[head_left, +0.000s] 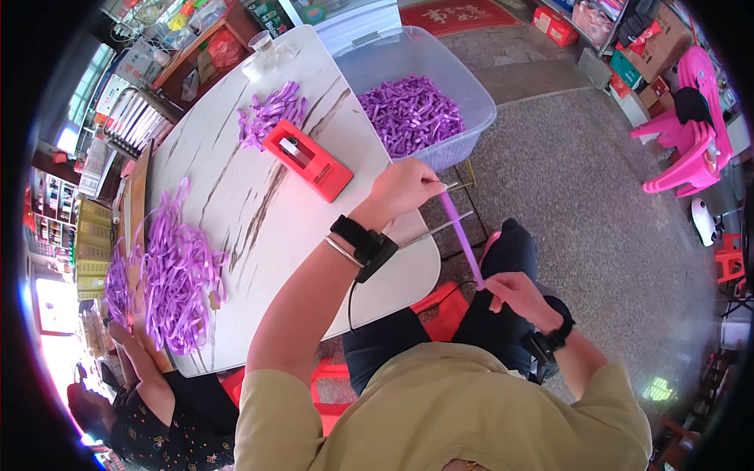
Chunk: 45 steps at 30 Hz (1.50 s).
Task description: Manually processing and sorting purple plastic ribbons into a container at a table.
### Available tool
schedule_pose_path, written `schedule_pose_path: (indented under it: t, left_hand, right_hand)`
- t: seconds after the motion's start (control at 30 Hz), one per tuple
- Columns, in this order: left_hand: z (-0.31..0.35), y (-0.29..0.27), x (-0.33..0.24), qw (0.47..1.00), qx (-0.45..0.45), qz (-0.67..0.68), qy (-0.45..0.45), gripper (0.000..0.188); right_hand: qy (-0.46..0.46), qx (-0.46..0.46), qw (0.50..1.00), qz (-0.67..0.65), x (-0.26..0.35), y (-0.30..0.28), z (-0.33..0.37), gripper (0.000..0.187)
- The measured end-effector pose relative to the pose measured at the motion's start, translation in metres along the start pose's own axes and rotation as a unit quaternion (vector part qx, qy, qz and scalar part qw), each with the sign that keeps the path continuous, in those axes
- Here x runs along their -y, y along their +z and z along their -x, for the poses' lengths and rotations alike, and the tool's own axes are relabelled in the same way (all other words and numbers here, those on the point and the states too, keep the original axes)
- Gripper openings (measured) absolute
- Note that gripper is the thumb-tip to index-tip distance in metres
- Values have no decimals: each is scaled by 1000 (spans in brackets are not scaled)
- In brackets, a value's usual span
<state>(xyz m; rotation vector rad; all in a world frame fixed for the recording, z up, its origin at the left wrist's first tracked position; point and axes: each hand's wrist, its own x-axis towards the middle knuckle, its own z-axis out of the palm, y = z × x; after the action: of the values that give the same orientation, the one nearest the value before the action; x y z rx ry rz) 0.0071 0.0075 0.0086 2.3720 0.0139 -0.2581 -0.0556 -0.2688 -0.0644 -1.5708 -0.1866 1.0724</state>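
Observation:
A purple ribbon strip (pixel 462 237) is stretched between my two hands, just beyond the table's right edge. My left hand (pixel 404 187) pinches its upper end, close to the tip of a thin metal rod. Lower and to the right, my right hand (pixel 517 297) pinches the other end between thumb and fingers. A second metal rod (pixel 432 233) sticks out from the table edge and meets the ribbon midway; I cannot tell whether the ribbon is looped around it. Each wrist wears a black strapped device.
On the marbled white table (pixel 236 184) lie a red tape-dispenser-like box (pixel 326 174), a small ribbon pile (pixel 271 114) and a large tangle of ribbons (pixel 177 275). A clear bin (pixel 471 90) holds many purple pieces. Another person (pixel 149 416) sits at left. Pink chairs (pixel 695 125) stand far right.

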Motion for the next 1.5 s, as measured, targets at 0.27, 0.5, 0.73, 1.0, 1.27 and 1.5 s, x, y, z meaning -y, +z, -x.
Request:
schedule_pose_path:
  t: [0.27,0.5,0.73,1.0,1.27,1.5]
  left_hand:
    - [-3,3,3,1000,-1,-14,-18,20]
    - [0,1,0,1000,4,-9,0,23]
    - [5,-3,7,999,-25,22,26,21]
    - [19,-22,6,993,-75,91,5,15]
    - [8,-6,2,985,-109,57,120,14]
    - [-1,2,7,997,-36,20,68,18]
  right_hand:
    - [-88,-34,995,26,47,17,46,13]
    - [-221,35,975,21,116,21,34,9]
    - [-261,64,963,17,184,11,-59,28]
    - [-49,99,981,-160,166,-11,-148,21]
    - [11,96,977,-191,120,-26,-185,18]
    - [-57,47,994,75,96,-21,-138,19]
